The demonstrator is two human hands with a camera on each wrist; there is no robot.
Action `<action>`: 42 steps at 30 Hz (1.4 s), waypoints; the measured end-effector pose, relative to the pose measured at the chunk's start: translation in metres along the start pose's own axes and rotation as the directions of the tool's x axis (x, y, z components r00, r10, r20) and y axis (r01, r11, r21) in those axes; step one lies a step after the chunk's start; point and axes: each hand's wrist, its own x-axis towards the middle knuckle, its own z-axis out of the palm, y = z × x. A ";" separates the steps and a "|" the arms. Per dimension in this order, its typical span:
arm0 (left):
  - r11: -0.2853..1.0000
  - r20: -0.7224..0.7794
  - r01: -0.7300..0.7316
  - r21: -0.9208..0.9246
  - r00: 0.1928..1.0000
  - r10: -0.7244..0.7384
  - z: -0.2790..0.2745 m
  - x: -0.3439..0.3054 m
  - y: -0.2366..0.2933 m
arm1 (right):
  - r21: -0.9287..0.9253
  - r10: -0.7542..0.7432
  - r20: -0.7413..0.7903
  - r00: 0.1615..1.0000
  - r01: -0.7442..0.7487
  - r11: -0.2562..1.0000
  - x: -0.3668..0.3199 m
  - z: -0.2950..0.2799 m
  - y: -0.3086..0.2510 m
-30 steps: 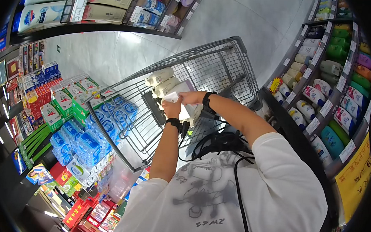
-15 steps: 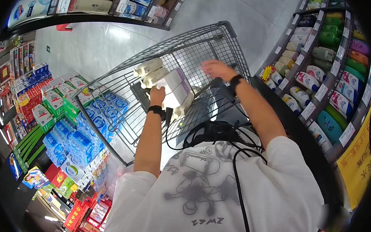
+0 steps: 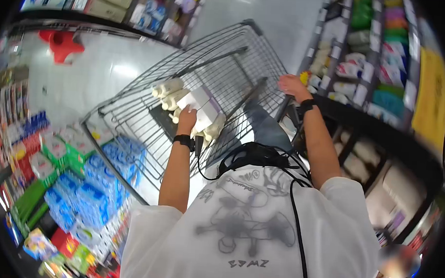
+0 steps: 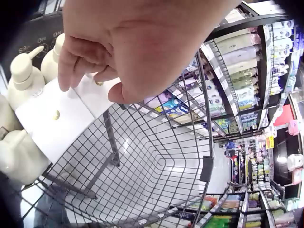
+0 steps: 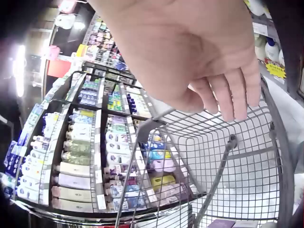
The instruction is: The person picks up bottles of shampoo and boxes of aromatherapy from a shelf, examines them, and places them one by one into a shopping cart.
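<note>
My left hand (image 3: 187, 118) is at the white box (image 3: 203, 110) in the wire shopping cart (image 3: 251, 24). In the left wrist view, its curled fingers and thumb grip one end of the box, next to a white face with a small gold mark. Cream pump bottles (image 4: 23, 78) stand close around that box. My right hand (image 3: 294, 87) is held out over the cart's right side, fingers extended. From the right wrist, its palm shows with nothing held, above the cart's wire basket (image 5: 232, 166).
Bottle-filled shelves (image 3: 356, 71) run along the right, near the cart. Another shelf (image 3: 108, 9) stands at upper left, with a red object (image 3: 62, 46) on the floor below it. Blue-wrapped bottle packs (image 3: 76, 194) and green-white cartons (image 3: 59, 147) are stacked at left.
Both hands were together at the white box; the right hand has since moved away to the right. The left hand has stayed at the box. The view has turned, and a red object appears on the floor.
</note>
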 end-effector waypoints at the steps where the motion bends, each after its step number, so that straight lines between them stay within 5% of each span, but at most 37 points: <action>1: 0.993 -0.076 -0.100 0.067 0.992 0.105 0.015 0.020 -0.027 | 0.079 -0.055 0.106 0.993 0.047 0.996 0.007 -0.008 0.015; 2: 0.864 0.113 -0.334 0.375 0.942 0.315 0.021 0.052 -0.059 | -0.032 -0.119 0.050 0.992 0.121 0.992 -0.006 0.015 0.022; 3: 0.589 0.342 -0.556 0.587 0.829 0.442 0.018 0.079 -0.078 | -0.151 -0.183 -0.006 0.983 0.180 0.972 -0.019 0.038 0.029; 4: 0.509 0.374 -0.654 0.560 0.748 0.549 0.011 0.084 -0.079 | -0.453 -0.277 -0.200 0.940 0.162 0.877 -0.048 0.083 0.027; 5: 0.418 0.392 -0.737 0.532 0.652 0.649 0.001 0.089 -0.077 | -0.513 -0.255 -0.294 0.921 0.073 0.855 -0.063 0.115 0.029; 6: 0.498 0.406 -0.742 0.449 0.665 0.626 -0.007 0.090 -0.064 | -0.663 -0.317 -0.309 0.897 0.036 0.747 -0.075 0.142 0.023; 7: 0.941 0.385 -0.315 0.126 0.890 0.246 -0.015 0.084 -0.046 | -0.786 -0.378 -0.322 0.868 -0.023 0.617 -0.087 0.169 0.018; 8: 0.997 0.366 0.032 -0.077 0.931 -0.002 -0.021 0.071 -0.030 | -0.928 -0.472 -0.241 0.848 -0.058 0.368 -0.102 0.196 0.024; 9: 0.957 0.336 0.224 -0.183 0.929 -0.154 -0.028 0.058 -0.019 | -0.954 -0.514 -0.156 0.844 0.007 0.301 -0.115 0.216 0.029; 12: 0.949 0.260 0.103 -0.298 0.965 -0.023 -0.029 0.032 -0.013 | -0.978 -0.591 0.006 0.807 0.127 0.165 -0.170 0.283 0.041; 16: 0.856 0.274 -0.101 -0.507 0.923 0.271 -0.018 -0.016 0.017 | -0.949 -0.572 -0.012 0.820 0.171 0.265 -0.256 0.324 0.078; 21: 0.733 0.390 -0.374 -0.568 0.662 0.641 0.014 -0.090 0.071 | -0.804 -0.705 -0.178 0.686 0.312 0.506 -0.327 0.303 0.122; 23: 0.758 0.456 -0.406 -0.511 0.619 0.639 0.017 -0.144 0.102 | -0.859 -0.772 -0.229 0.593 0.249 0.447 -0.347 0.301 0.130; 25: 0.754 0.520 -0.422 -0.503 0.550 0.654 0.023 -0.192 0.132 | -0.957 -0.900 -0.089 0.427 0.213 0.196 -0.369 0.317 0.125; 27: 0.727 0.534 -0.447 -0.521 0.493 0.687 0.041 -0.224 0.148 | -0.963 -0.920 -0.038 0.389 0.232 0.138 -0.402 0.350 0.114; 28: 0.709 0.535 -0.462 -0.533 0.465 0.705 0.050 -0.239 0.160 | -0.985 -0.951 0.050 0.306 0.170 0.002 -0.412 0.358 0.115; 30: 0.624 0.535 -0.487 -0.611 0.327 0.779 0.064 -0.283 0.189 | -0.975 -0.961 0.213 0.175 0.102 -0.197 -0.442 0.379 0.116; 33: 0.498 0.600 -0.623 -0.604 0.057 0.798 0.063 -0.363 0.233 | -0.938 -0.931 0.340 0.129 -0.027 -0.346 -0.503 0.394 0.123; 35: 0.383 0.651 -0.679 -0.626 -0.184 0.736 0.068 -0.409 0.256 | -0.938 -0.943 0.324 -0.070 0.107 -0.330 -0.546 0.388 0.123; 36: 0.415 0.686 -0.664 -0.622 -0.208 0.697 0.075 -0.433 0.262 | -0.937 -0.939 0.306 -0.159 0.123 -0.326 -0.568 0.371 0.126; 37: 0.447 0.720 -0.649 -0.615 -0.232 0.654 0.084 -0.457 0.265 | -0.930 -0.958 0.120 -0.261 0.308 -0.200 -0.584 0.361 0.134; 39: 0.474 0.762 -0.639 -0.606 -0.294 0.578 0.113 -0.503 0.267 | -0.937 -0.912 -0.005 -0.410 0.321 -0.139 -0.626 0.324 0.141; 42: 0.498 0.799 -0.654 -0.569 -0.296 0.524 0.165 -0.578 0.278 | -0.717 -0.861 -0.296 -0.413 0.692 -0.085 -0.691 0.246 0.144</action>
